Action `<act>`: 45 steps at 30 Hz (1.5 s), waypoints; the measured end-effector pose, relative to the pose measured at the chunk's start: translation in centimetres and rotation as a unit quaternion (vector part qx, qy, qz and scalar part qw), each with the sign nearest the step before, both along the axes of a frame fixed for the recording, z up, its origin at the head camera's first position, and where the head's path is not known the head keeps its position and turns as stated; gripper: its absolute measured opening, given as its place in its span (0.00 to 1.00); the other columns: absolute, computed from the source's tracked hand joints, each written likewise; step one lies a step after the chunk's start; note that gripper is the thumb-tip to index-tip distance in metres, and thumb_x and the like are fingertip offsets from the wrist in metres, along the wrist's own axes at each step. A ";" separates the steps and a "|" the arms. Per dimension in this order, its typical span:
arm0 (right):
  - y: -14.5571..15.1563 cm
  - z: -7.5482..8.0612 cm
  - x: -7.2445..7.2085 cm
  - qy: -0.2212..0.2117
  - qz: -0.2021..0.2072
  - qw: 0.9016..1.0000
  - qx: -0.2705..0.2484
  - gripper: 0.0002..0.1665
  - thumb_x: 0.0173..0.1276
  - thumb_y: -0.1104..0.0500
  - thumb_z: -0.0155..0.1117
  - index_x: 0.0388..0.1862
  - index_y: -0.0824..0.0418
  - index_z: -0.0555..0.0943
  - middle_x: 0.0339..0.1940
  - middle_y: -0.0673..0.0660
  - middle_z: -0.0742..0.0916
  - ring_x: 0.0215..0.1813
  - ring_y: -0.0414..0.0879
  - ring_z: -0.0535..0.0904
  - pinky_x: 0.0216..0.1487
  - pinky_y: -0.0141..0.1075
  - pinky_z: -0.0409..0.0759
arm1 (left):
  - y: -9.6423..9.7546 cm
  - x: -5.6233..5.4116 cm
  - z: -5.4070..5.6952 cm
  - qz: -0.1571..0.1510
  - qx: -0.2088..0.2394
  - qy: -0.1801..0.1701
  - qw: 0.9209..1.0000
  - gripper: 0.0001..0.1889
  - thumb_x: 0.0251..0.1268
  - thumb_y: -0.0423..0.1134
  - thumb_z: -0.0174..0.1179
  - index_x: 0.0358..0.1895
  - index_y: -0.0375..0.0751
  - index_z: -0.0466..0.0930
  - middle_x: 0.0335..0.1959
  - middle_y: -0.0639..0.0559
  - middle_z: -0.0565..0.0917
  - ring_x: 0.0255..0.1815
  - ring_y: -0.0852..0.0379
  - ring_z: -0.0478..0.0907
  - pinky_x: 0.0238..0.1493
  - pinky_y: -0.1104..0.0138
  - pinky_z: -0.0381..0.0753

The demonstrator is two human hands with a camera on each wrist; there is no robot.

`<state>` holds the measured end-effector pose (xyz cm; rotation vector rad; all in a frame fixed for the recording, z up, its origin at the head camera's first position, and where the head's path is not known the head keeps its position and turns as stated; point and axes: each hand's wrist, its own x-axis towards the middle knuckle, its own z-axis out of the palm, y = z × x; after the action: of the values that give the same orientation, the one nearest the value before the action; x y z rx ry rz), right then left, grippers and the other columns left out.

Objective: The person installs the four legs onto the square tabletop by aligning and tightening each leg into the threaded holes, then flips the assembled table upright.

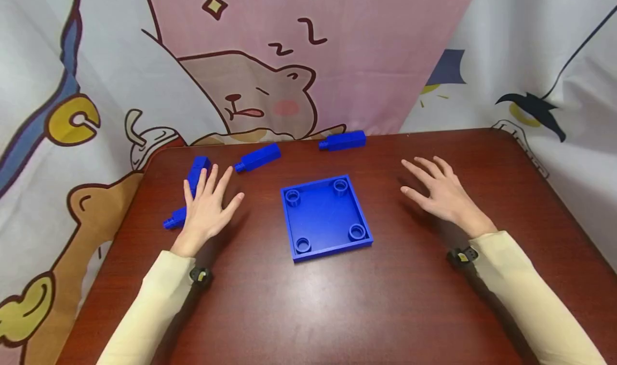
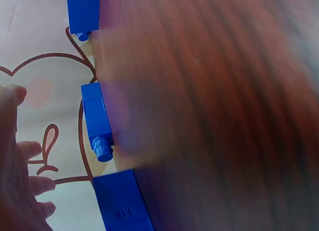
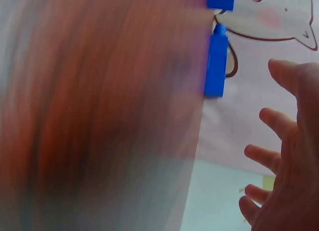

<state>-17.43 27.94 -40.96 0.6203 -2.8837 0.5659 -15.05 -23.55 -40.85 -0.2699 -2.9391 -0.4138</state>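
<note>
A square blue tray-like base [image 1: 325,215] lies on the table, with a raised rim and a round socket at each corner. My left hand [image 1: 207,210] hovers left of it, fingers spread and holding nothing. Partly behind that hand are two blue pegged blocks, one upper [image 1: 198,171] and one lower [image 1: 175,218]. Another blue block [image 1: 258,158] lies on its side beyond the fingertips, and one more [image 1: 342,141] sits at the table's back edge. Off to the right of the base, my right hand [image 1: 441,194] is spread above the table, touching nothing.
The brown wooden table [image 1: 328,311] ends at a printed cloth [image 1: 376,49] that hangs behind it and at both sides. Each wrist wears a small dark device, one on the left [image 1: 200,275] and one on the right [image 1: 463,256].
</note>
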 end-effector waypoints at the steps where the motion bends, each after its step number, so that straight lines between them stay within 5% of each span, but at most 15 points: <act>1: -0.3 0.0 0.1 0.001 0.005 1.000 -0.007 0.37 0.69 0.44 0.59 0.74 0.53 0.64 0.71 0.66 0.66 0.72 0.70 0.47 0.65 0.67 0.46 | 0.2 -0.1 -0.1 0.000 0.006 0.003 1.000 0.38 0.69 0.64 0.45 0.77 0.51 0.51 0.76 0.38 0.49 0.77 0.41 0.34 0.66 0.41 0.22; 10: -3.0 -0.7 0.2 0.004 0.042 0.998 -0.055 0.36 0.68 0.49 0.62 0.72 0.56 0.66 0.67 0.67 0.70 0.69 0.71 0.54 0.66 0.62 0.49 | 2.8 -0.6 -0.8 -0.032 0.123 0.022 0.992 0.31 0.70 0.51 0.52 0.70 0.38 0.63 0.69 0.33 0.64 0.72 0.34 0.54 0.66 0.37 0.46; 16: -4.1 -1.0 -0.5 -0.004 0.045 0.996 -0.073 0.35 0.68 0.50 0.62 0.72 0.56 0.67 0.67 0.67 0.70 0.69 0.71 0.55 0.66 0.62 0.50 | 5.0 0.3 -1.5 -0.093 0.197 -0.072 0.973 0.29 0.73 0.46 0.51 0.70 0.34 0.62 0.68 0.35 0.67 0.69 0.37 0.61 0.67 0.43 0.54; 25: -4.9 -1.1 -2.9 -0.003 0.058 0.994 -0.093 0.34 0.69 0.53 0.61 0.72 0.60 0.67 0.66 0.68 0.70 0.67 0.70 0.58 0.63 0.63 0.53 | 6.7 1.5 -1.5 -0.163 0.161 -0.170 0.958 0.43 0.67 0.50 0.59 0.76 0.37 0.47 0.74 0.37 0.56 0.73 0.30 0.42 0.67 0.36 0.36; 31: -5.6 -1.5 -5.3 -0.012 0.071 0.991 -0.114 0.32 0.69 0.55 0.61 0.70 0.64 0.67 0.65 0.69 0.71 0.68 0.67 0.60 0.65 0.61 0.53 | 7.1 1.6 -1.5 -0.170 0.163 -0.200 0.951 0.48 0.65 0.52 0.60 0.77 0.38 0.40 0.77 0.40 0.49 0.74 0.31 0.33 0.66 0.36 0.30; 39: -6.2 -2.0 -8.9 -0.085 0.049 0.984 -0.147 0.30 0.74 0.54 0.56 0.70 0.65 0.67 0.68 0.67 0.70 0.70 0.61 0.60 0.67 0.57 0.56 | 7.3 1.4 -2.2 -0.168 0.175 -0.251 0.937 0.49 0.67 0.56 0.55 0.78 0.44 0.30 0.78 0.45 0.43 0.75 0.41 0.23 0.66 0.42 0.20; 45: -6.5 -2.3 -11.7 -0.119 0.031 0.969 -0.214 0.29 0.73 0.58 0.56 0.70 0.67 0.66 0.69 0.68 0.68 0.71 0.61 0.59 0.67 0.55 0.60 | 7.6 1.2 -2.1 -0.156 0.173 -0.264 0.936 0.49 0.68 0.56 0.54 0.77 0.45 0.29 0.78 0.46 0.42 0.75 0.43 0.22 0.66 0.43 0.19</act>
<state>-29.18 21.41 -43.24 0.6078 -2.8112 1.3074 -13.80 -15.96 -42.95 -0.6731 -3.2433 -1.2047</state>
